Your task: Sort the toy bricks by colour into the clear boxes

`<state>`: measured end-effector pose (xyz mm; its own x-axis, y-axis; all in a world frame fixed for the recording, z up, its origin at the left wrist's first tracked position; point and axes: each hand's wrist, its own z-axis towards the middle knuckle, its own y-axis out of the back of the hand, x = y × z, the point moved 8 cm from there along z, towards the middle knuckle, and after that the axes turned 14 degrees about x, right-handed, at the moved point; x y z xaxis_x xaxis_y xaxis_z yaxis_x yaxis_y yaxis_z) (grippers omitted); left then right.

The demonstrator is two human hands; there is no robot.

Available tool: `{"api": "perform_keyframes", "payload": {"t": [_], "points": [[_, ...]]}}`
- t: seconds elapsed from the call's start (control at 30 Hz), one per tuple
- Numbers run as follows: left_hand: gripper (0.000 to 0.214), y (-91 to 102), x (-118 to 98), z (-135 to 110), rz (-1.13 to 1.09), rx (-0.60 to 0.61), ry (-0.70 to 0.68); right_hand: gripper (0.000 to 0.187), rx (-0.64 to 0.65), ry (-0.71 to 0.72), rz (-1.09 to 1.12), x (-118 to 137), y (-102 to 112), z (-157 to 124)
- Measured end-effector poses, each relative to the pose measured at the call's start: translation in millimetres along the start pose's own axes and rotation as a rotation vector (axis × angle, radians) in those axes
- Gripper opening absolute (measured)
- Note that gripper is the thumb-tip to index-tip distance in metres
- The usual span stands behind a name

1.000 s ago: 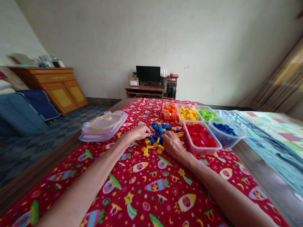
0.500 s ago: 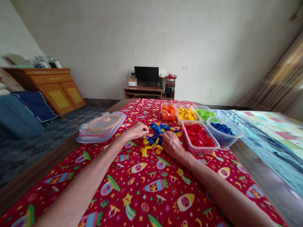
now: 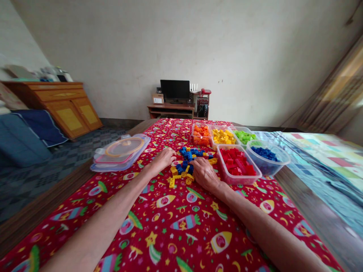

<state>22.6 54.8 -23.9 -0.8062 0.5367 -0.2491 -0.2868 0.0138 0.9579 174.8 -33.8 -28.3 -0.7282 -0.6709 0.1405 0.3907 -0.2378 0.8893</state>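
Observation:
A loose pile of blue and yellow bricks point(image 3: 189, 162) lies on the red patterned tablecloth point(image 3: 181, 223). My left hand point(image 3: 163, 158) rests at the pile's left edge with its fingers curled inward; what they hold is hidden. My right hand point(image 3: 203, 172) lies knuckles up on the pile's right side, fingers bent down onto the bricks. Just right of it stands a clear tub of red bricks point(image 3: 237, 163).
Behind the red tub stand tubs of orange bricks point(image 3: 201, 135), yellow bricks point(image 3: 224, 136) and green bricks point(image 3: 246, 136), and a round bowl of blue bricks point(image 3: 266, 154). Stacked clear lids point(image 3: 120, 151) lie at the left. A wooden table edge runs along both sides.
My left hand has edged a little toward the pile, and the view has shifted slightly. My right hand stays on the bricks.

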Motion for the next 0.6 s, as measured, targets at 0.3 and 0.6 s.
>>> {"api": "perform_keyframes", "payload": {"t": [0.3, 0.6], "points": [[0.029, 22.7, -4, 7, -0.193, -0.015, 0.044, 0.029, -0.085, -0.041, 0.203, -5, 20, -1], [0.031, 29.8, -72, 0, -0.568, 0.119, -0.099, 0.037, -0.155, -0.653, 1.893, -10, -9, 6]]}}
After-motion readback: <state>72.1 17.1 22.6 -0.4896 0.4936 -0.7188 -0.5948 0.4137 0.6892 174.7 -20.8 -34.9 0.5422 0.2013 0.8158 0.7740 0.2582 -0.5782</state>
